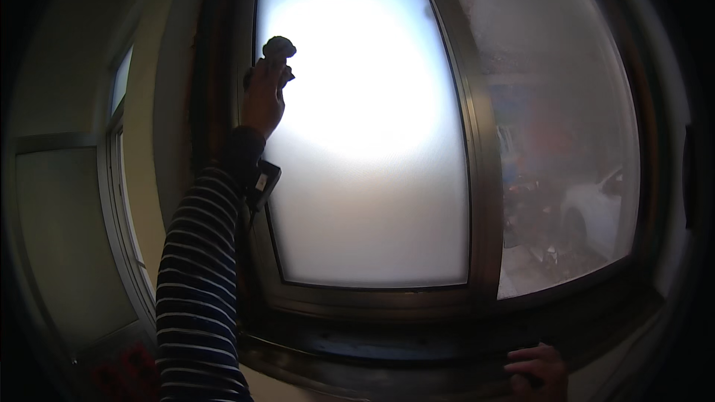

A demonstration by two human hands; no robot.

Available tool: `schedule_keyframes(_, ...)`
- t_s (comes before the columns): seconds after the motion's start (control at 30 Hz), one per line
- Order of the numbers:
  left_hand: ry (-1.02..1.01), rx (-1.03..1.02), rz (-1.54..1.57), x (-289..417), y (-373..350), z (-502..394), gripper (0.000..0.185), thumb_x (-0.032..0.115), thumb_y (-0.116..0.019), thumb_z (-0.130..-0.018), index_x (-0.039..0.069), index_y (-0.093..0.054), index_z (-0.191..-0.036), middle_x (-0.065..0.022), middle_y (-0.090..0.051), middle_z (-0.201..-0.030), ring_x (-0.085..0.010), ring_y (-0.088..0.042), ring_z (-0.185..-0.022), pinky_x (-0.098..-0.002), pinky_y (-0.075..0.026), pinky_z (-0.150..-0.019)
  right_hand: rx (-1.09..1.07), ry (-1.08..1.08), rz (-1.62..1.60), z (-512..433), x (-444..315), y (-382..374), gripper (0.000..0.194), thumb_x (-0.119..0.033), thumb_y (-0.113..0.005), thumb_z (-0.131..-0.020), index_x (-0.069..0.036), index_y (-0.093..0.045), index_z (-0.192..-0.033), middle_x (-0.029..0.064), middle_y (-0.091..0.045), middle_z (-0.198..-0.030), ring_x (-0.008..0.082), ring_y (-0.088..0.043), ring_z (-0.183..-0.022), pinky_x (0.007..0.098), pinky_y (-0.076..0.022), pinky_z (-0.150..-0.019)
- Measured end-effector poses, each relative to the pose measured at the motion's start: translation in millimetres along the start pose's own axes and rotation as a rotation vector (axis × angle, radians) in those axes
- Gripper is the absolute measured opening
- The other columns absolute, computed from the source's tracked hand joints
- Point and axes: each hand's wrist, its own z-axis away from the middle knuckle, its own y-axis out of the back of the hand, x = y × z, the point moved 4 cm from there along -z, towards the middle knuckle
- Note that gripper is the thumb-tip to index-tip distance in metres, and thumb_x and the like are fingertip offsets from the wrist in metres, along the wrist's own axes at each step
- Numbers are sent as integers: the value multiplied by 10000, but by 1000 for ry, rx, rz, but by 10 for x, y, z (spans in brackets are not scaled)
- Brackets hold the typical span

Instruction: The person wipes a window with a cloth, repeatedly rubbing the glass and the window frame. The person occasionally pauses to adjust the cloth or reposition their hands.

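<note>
My left hand [265,95] is raised against the left edge of a frosted window pane [368,212], shut on a crumpled cloth [279,48] that bulges above and beside the fingers. A striped sleeve covers that arm, and a small dark box-like device [262,185] is at the wrist. Low on the right, my right hand [537,371] is beside the dark window sill [391,346], its fingers partly bent; nothing is visible in it, and its lower part is cut off by the picture's edge.
A metal frame upright [483,178] divides the frosted pane from a hazy clear pane [553,123], through which a white vehicle [595,215] shows. At left are a wall [139,167], a narrow window [122,81] and a framed panel [67,234], with red shapes [128,371] below.
</note>
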Motion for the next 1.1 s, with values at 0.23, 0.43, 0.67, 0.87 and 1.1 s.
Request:
schedule_keyframes(0.23,-4,217,379,-1420,-335,-721,372,15,-558,-1062,-7,-589,-1432,-202,-586,-1505,-340,-587,-1362,-400,-485,-1163,19,-67,79,-43,-93,-6,173,-119,-692,-938,-39,-769,-1070,137,-748,-1212,326,-658,-1157,452,-449,-1104)
schedule_keyframes(0.43,99,171,434,-1003,4,-3,382,29,-578,-1060,7,-584,-1441,-191,-537,-1556,-360,-593,-1348,-405,-465,-1183,39,27,138,-10,-210,-22,168,-118,-683,-942,-45,-775,-1063,144,-758,-1187,333,-669,-1159,473,-433,-1142)
schedule_keyframes(0.67,214,66,69,267,530,1225,434,-33,-550,-1055,36,-543,-1483,-188,-564,-1508,-328,-655,-1260,-415,-570,-1074,-10,93,80,-11,-186,48,157,-120,-700,-932,-50,-780,-1047,138,-762,-1177,330,-684,-1140,472,-465,-1106)
schedule_keyframes(0.87,67,101,191,-128,364,1014,470,-30,-537,-1069,48,-500,-1530,-188,-553,-1522,-338,-618,-1323,-411,-567,-1091,-79,102,84,-39,-184,117,161,-115,-704,-920,-49,-779,-1046,142,-756,-1164,337,-682,-1120,459,-493,-1055)
schedule_keyframes(1.1,-60,184,220,-1070,-47,-332,478,-93,-519,-1040,18,-524,-1506,-186,-538,-1536,-327,-514,-1437,-384,-430,-1223,-35,31,-13,-69,-240,176,163,-92,-717,-888,-43,-777,-1031,153,-748,-1160,337,-689,-1087,427,-540,-967)
